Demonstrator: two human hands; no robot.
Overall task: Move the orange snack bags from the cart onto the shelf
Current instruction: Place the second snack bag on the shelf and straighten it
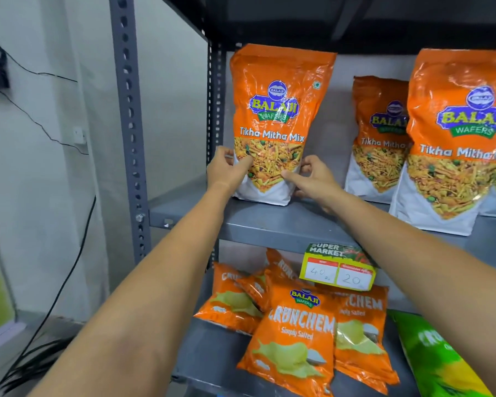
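Hands bracket the bag from both sides — the left hand (226,167) cups the lower left edge of the orange snack bag (272,121), thumb across the white front panel and fingers wrapped behind. That bag stands upright on the shelf (269,224), its long axis vertical, base planted at the far left of the grey board, close to the perforated upright (129,124). To its right, the right hand (312,179) presses the lower right edge with thumb forward and fingers half curled; it pinches loosely rather than clamps. Both hands sit equally near, low on the bag, so the bag rises above and between them. I judge the placing nearly done — what remains is to let go without tipping it. Further right, two more orange bags (453,144) stand upright, well apart from the held one.
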